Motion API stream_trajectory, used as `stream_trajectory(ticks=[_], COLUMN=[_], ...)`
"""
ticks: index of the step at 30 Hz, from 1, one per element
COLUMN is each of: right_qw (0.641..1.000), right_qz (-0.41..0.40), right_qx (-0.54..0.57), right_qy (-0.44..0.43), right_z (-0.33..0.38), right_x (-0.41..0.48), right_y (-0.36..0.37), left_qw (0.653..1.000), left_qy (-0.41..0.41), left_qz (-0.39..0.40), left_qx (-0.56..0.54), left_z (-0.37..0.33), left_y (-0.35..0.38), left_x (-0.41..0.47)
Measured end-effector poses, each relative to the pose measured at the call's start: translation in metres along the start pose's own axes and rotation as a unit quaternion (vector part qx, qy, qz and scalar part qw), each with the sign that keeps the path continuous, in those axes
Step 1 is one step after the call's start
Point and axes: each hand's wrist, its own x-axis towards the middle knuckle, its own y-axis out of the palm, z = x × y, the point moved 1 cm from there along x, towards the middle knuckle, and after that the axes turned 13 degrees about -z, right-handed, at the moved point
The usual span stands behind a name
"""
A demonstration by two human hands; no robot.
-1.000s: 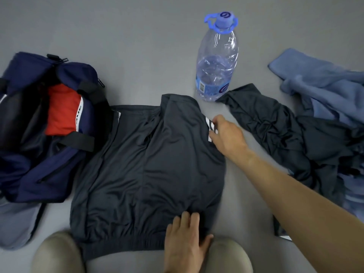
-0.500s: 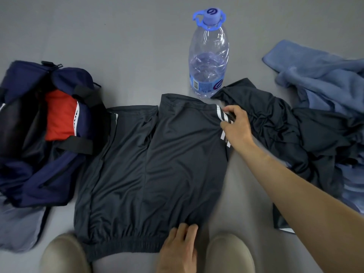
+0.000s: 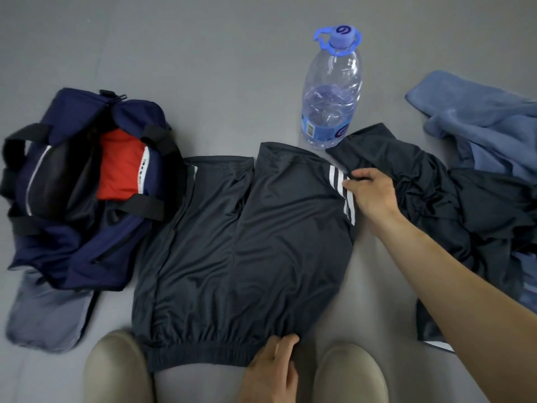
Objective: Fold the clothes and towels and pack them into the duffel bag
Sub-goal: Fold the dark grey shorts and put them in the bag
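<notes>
While left hand [image 3: 270, 365] presses jacket [image 3: 247, 242] hem, fingers flat, right hand [image 3: 370, 196] pinches striped shoulder.

Soft even light, faint shadows, slight blur on the duffel bag [image 3: 96, 257], bowed edges.

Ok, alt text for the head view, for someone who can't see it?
A dark track jacket lies flat on the grey floor; the right hand pinches its striped shoulder, the left hand rests on its hem. An open navy duffel bag sits left, a water bottle behind.

Grey floor [image 3: 203, 68] bears jacket [image 3: 247, 242], duffel bag [image 3: 72, 257], bottle [image 3: 331, 97], towel [image 3: 479, 112].
</notes>
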Motion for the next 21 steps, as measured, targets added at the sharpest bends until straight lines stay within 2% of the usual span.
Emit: stream_trajectory(ticks=[2, 5, 7, 9, 11, 14, 16, 17, 20, 21], right_qw=[0.998, 0.988, 0.981, 0.976, 0.971, 0.937, 0.904, 0.898, 0.907, 0.900], right_qz=[0.033, 0.107, 0.133, 0.154, 0.187, 0.329, 0.399, 0.391, 0.241, 0.217], right_qx=[0.043, 0.076, 0.096, 0.113, 0.121, 0.086, 0.008, -0.038, -0.113, -0.119], right_qy=[-0.030, -0.082, -0.104, -0.101, -0.088, -0.080, -0.150, -0.198, -0.327, -0.358], right_z=[0.017, 0.053, 0.077, 0.100, 0.119, 0.130, 0.121, 0.109, 0.043, 0.015], right_x=[-0.022, -0.060, -0.074, -0.089, -0.111, -0.150, -0.170, -0.176, -0.191, -0.200], right_y=[0.015, 0.057, 0.094, 0.135, 0.173, 0.210, 0.209, 0.198, 0.153, 0.138], left_qw=[0.999, 0.991, 0.988, 0.981, 0.973, 0.968, 0.966, 0.970, 0.984, 0.984], left_qy=[-0.024, -0.056, -0.081, -0.148, -0.170, -0.204, -0.221, -0.209, -0.124, -0.114], left_qz=[-0.004, -0.057, -0.112, -0.107, -0.139, -0.143, -0.131, -0.118, -0.091, -0.095], left_qx=[-0.044, -0.104, -0.071, -0.070, -0.078, -0.024, 0.019, 0.040, 0.094, 0.100], left_z=[0.006, 0.025, 0.043, 0.063, 0.090, 0.138, 0.163, 0.169, 0.173, 0.170], left_y=[-0.014, -0.046, -0.067, -0.090, -0.111, -0.124, -0.125, -0.124, -0.115, -0.113], left_x=[-0.007, -0.017, -0.025, -0.031, -0.034, -0.040, -0.042, -0.041, -0.026, -0.016])
